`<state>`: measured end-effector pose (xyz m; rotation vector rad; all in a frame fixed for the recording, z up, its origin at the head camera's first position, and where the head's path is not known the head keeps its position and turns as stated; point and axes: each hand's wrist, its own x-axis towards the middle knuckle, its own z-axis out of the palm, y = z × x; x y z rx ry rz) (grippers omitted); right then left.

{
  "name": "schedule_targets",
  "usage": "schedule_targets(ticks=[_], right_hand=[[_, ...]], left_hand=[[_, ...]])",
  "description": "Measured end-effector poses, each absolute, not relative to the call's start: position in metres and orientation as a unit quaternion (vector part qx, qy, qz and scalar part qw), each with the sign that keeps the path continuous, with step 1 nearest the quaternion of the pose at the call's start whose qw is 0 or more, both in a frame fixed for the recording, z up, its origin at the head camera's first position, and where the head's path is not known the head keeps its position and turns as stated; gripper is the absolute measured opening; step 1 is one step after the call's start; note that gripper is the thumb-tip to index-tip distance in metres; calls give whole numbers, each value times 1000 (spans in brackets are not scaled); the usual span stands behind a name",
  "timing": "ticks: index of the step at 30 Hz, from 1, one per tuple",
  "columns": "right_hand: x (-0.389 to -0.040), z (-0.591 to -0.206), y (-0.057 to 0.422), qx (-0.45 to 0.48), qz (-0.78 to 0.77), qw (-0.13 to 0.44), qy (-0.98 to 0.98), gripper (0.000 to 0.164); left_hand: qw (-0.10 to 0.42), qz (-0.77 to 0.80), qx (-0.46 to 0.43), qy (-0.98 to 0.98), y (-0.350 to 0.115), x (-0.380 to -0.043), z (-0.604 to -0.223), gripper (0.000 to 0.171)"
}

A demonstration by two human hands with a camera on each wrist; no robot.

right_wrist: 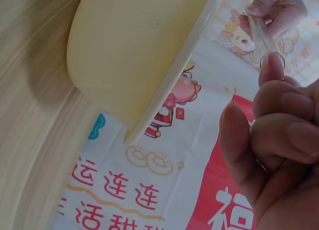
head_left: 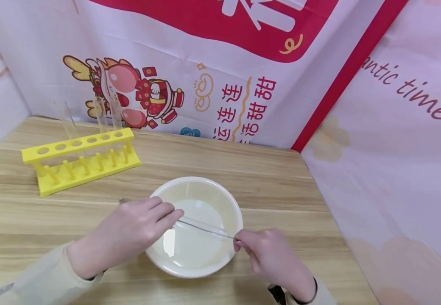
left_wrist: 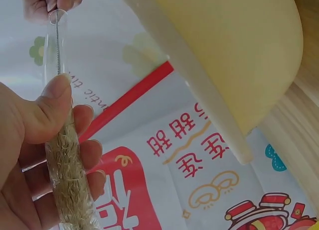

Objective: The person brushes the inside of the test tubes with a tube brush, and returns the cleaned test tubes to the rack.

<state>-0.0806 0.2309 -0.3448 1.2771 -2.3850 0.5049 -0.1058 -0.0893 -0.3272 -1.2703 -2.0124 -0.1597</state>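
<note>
My left hand (head_left: pixel 136 231) grips a clear glass test tube (left_wrist: pixel 53 46) above a cream basin (head_left: pixel 195 186) that has water in it. Inside the tube, beige bristles of a test tube brush (left_wrist: pixel 70 175) fill the closed end, beneath my left fingers in the left wrist view. The brush's twisted wire runs out through the tube's mouth. At the basin's right rim my right hand (head_left: pixel 272 256) pinches the wire's end, close to the tube's mouth. In the right wrist view, the fingers of the right hand (right_wrist: pixel 284 135) are curled, and the tube points away toward the left hand.
A yellow test tube rack (head_left: pixel 79 146) stands at the back left of the wooden table (head_left: pixel 274 182), with several clear tubes upright in it. Behind the table hangs a printed cloth (head_left: pixel 190 55); another printed sheet (head_left: pixel 407 169) borders the right side.
</note>
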Motion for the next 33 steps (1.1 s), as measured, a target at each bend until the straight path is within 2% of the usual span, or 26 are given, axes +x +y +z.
schedule_targets(ticks=[6,9,12,14,18,22,33], right_hand=[[-84,-346,227,465,177,214,-841,26],[-85,-347,227,461,160,239,-840,32],[-88,-347,226,453,130,278,-837,35],[-89,-347,225,453,96,316,-828,30],[-93,-343,222,467,13,408,-784,28],[-97,-340,221,481,-66,477,-733,29],[-114,-334,219,482,-126,586,-639,20]], left_hand=[[361,-63,-490,-791,-89,-107,-328,57],[350,-73,-490,-795,-90,-108,-328,58],[327,-85,-488,-804,-91,-108,-327,32],[311,-90,-483,-813,-93,-108,-326,17],[300,-98,-470,-824,-96,-109,-326,42],[298,-106,-463,-828,-97,-109,-325,42],[297,-109,-469,-825,-98,-106,-322,42]])
